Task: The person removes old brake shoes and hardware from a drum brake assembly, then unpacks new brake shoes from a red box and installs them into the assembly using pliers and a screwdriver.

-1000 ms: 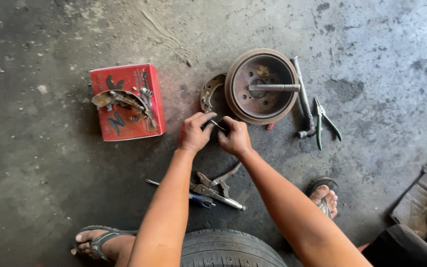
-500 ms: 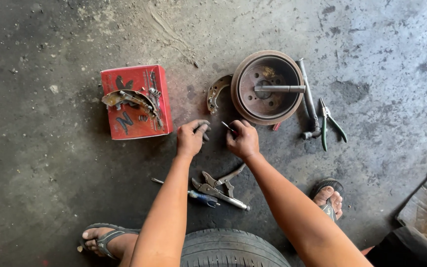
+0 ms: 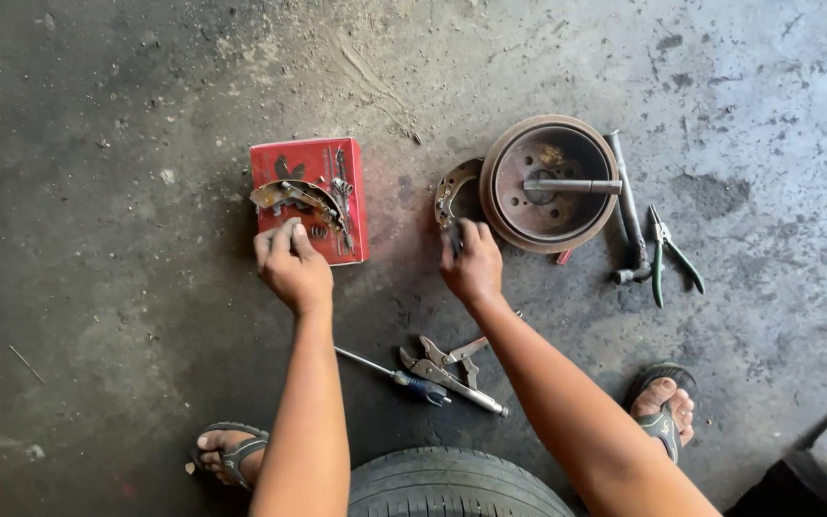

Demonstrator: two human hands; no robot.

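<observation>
The left hand [image 3: 291,265] lies with loose fingers on the lower edge of the red box [image 3: 310,196], grasping nothing, while the right hand [image 3: 472,263] closes its fingers on the curved brake shoe [image 3: 452,191], which rests at nine o'clock of the rusty brake drum [image 3: 547,182].

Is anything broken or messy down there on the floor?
Nothing looks broken. The drum is rusty inside, with a bar lying across it. Tools lie loose on the stained floor: pliers and locking pliers. The left hand touches the red box; the right hand is at a brake shoe.
</observation>
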